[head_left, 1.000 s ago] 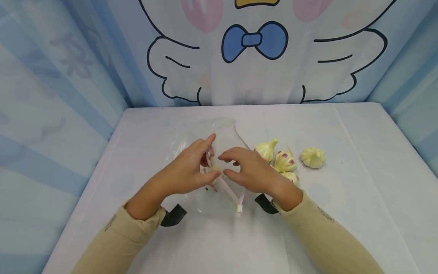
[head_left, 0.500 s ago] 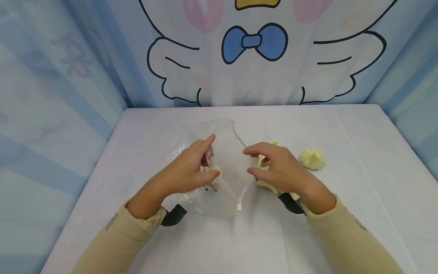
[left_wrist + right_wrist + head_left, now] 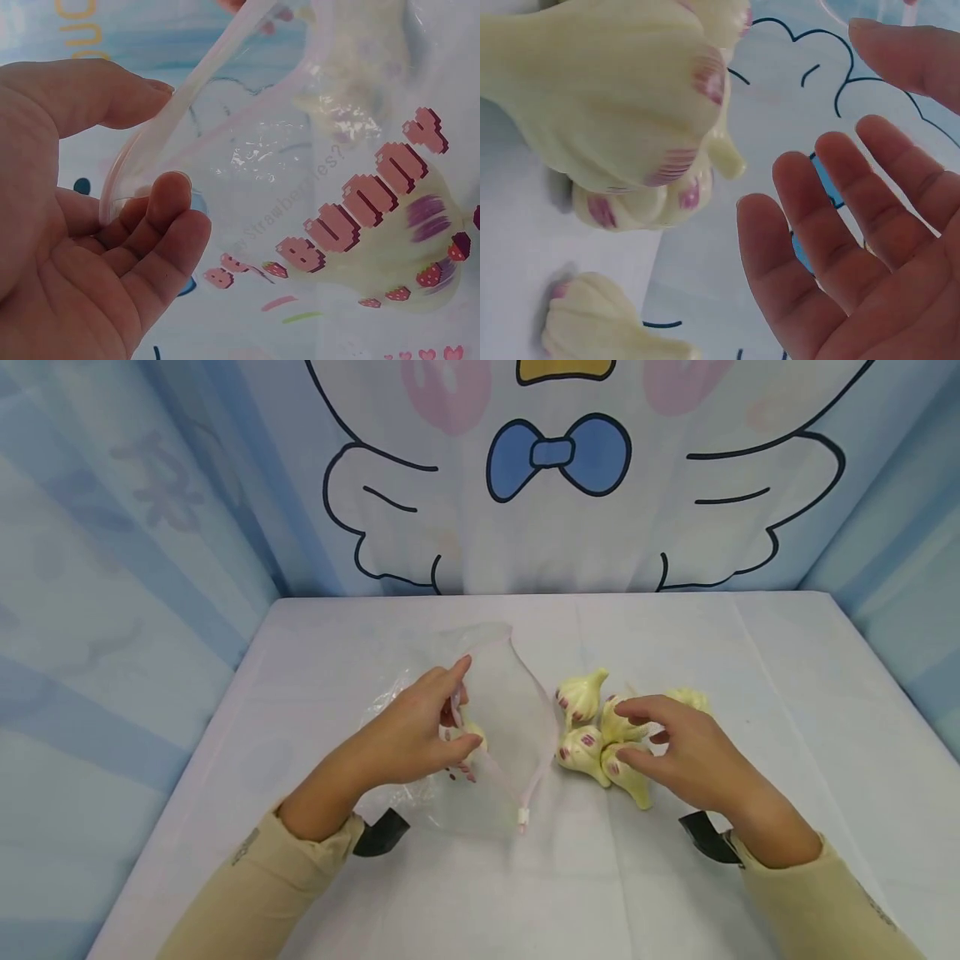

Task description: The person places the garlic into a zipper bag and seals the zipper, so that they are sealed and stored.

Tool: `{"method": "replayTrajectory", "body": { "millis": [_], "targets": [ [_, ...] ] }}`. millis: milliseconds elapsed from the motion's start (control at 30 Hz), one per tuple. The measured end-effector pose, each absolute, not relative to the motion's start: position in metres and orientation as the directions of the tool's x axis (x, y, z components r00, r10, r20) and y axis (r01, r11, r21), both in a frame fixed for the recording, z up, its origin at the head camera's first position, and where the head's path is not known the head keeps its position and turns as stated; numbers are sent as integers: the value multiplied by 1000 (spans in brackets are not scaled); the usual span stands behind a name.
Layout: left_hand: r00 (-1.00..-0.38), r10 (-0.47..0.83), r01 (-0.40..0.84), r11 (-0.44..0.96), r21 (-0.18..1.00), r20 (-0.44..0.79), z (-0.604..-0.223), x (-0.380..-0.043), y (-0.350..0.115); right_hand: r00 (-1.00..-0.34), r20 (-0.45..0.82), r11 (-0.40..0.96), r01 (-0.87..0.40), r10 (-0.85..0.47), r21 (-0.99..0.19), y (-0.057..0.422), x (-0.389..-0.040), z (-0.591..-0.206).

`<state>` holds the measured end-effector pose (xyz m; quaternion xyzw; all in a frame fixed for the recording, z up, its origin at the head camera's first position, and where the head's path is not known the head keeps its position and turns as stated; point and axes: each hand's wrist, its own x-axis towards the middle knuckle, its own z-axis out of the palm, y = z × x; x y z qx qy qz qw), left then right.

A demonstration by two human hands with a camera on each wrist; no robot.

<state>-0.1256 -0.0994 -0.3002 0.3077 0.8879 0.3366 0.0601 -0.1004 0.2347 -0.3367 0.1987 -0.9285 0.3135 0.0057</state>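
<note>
My left hand (image 3: pixel 408 727) holds one side of the mouth of a clear zip bag (image 3: pixel 498 697), its fingers curled round the rim. The bag lies on its side with the mouth spread toward the right. In the left wrist view, pink "BUNNY" lettering (image 3: pixel 360 199) crosses the film, and pale garlic bulbs (image 3: pixel 412 255) show through it. My right hand (image 3: pixel 693 752) hovers over the right side of a cluster of garlic bulbs (image 3: pixel 581 750), holding nothing. In the right wrist view its fingers (image 3: pixel 817 217) are spread apart, beside a large close bulb (image 3: pixel 622 97).
Another garlic bulb (image 3: pixel 688 699) sits at the back right of the cluster, partly behind the right hand. A white slider (image 3: pixel 523 817) is at the bag mouth's near end. The white-covered table (image 3: pixel 525 902) meets a printed curtain (image 3: pixel 555 543) at the back.
My right hand has moved from the bag mouth rightward, past the cluster's left side to its right side, uncovering the nearer bulbs. The left hand has stayed on the bag's rim.
</note>
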Motion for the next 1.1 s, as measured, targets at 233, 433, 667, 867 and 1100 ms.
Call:
{"method": "replayTrajectory", "body": {
  "millis": [233,433,667,867,1100],
  "targets": [
    [-800,591,516,583,628,109,-299,-125,-100,-958,54,774,-260,-282,-577,246,-93,-352],
    [-799,591,516,577,633,112,-300,-125,-102,-966,32,806,-233,-258,-544,249,-90,-366],
    [-799,590,513,575,638,110,-299,-125,-103,-959,65,809,-267,-275,-524,249,-88,-376],
    [-796,595,516,573,637,110,-298,-126,-104,-961,55,807,-259,-272,-530,249,-89,-380],
    [-800,594,501,582,641,86,-298,-127,-104,-965,23,806,-230,-260,-546,250,-88,-385]
  ]
}}
